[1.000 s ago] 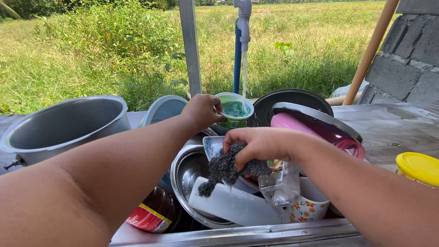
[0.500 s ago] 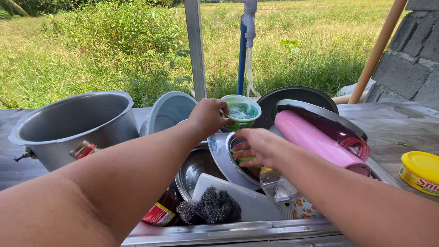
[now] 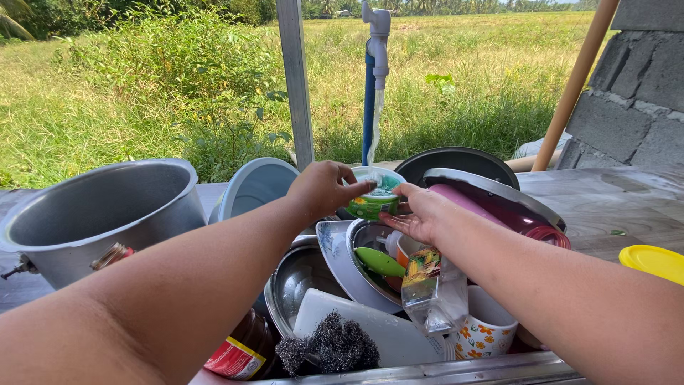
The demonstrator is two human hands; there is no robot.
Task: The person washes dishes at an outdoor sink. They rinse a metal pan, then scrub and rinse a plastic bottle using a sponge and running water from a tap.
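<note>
My left hand (image 3: 324, 187) grips the rim of a small green tub (image 3: 375, 197) holding pale paste, held under the running tap (image 3: 377, 32). My right hand (image 3: 420, 212) reaches toward the tub from the right with fingers spread, its fingertips at the tub's side. A dark steel-wool scrubber (image 3: 331, 347) lies on a white board (image 3: 385, 333) at the near edge of the sink, apart from both hands. Below the hands sits a pile of dishes: a steel bowl (image 3: 299, 281), a plate with a green spoon (image 3: 380, 262), and a pink tumbler (image 3: 499, 214).
A large aluminium pot (image 3: 100, 214) stands at left, a pale blue lid (image 3: 253, 187) behind it. A floral mug (image 3: 484, 329) and a clear plastic bag (image 3: 434, 292) sit at front. A yellow lid (image 3: 654, 261) lies at right. A block wall (image 3: 638, 93) rises at right.
My right hand let go of the scrubber, which now lies on the white board, and rose toward the green tub. My left hand has stayed on the tub.
</note>
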